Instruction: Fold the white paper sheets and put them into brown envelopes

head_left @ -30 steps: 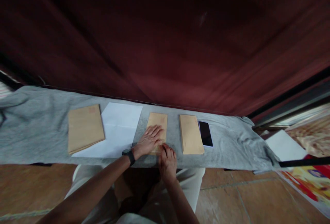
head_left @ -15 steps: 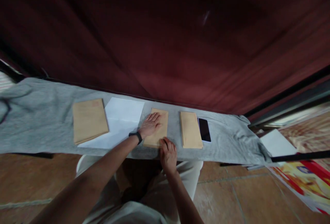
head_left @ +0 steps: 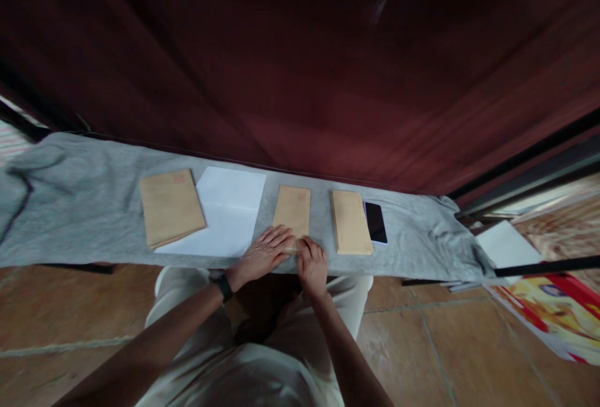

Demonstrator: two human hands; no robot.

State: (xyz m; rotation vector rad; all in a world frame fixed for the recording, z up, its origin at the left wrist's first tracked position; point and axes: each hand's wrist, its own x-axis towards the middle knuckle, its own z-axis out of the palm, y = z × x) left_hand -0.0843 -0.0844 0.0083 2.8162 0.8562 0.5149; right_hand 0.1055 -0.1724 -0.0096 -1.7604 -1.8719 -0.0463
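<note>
A brown paper envelope [head_left: 293, 207] lies lengthwise on the grey cloth in front of me, a faint reddish mark near its far end. My left hand [head_left: 265, 254] rests flat across the envelope's near left part, fingers stretched out and open. At the near right corner, my right hand [head_left: 312, 266] has its fingers curled against the envelope's edge; the thumb is mostly hidden. The two hands almost meet at the near end, covering it. To the right is a stack of brown envelopes [head_left: 351, 222], and to the left are white paper sheets [head_left: 229, 207].
A wider brown envelope stack [head_left: 171, 207] overlaps the white sheets. Beside the right stack lies a dark-screened phone [head_left: 375, 222]. Grey cloth [head_left: 417, 232] covers the narrow bench, backed by a dark red panel [head_left: 300, 82]. A colourful printed box [head_left: 557, 313] sits at lower right.
My left hand has slid from the envelope's middle toward me, down to its near end. My right hand stays at the near right corner. The view has shifted slightly.
</note>
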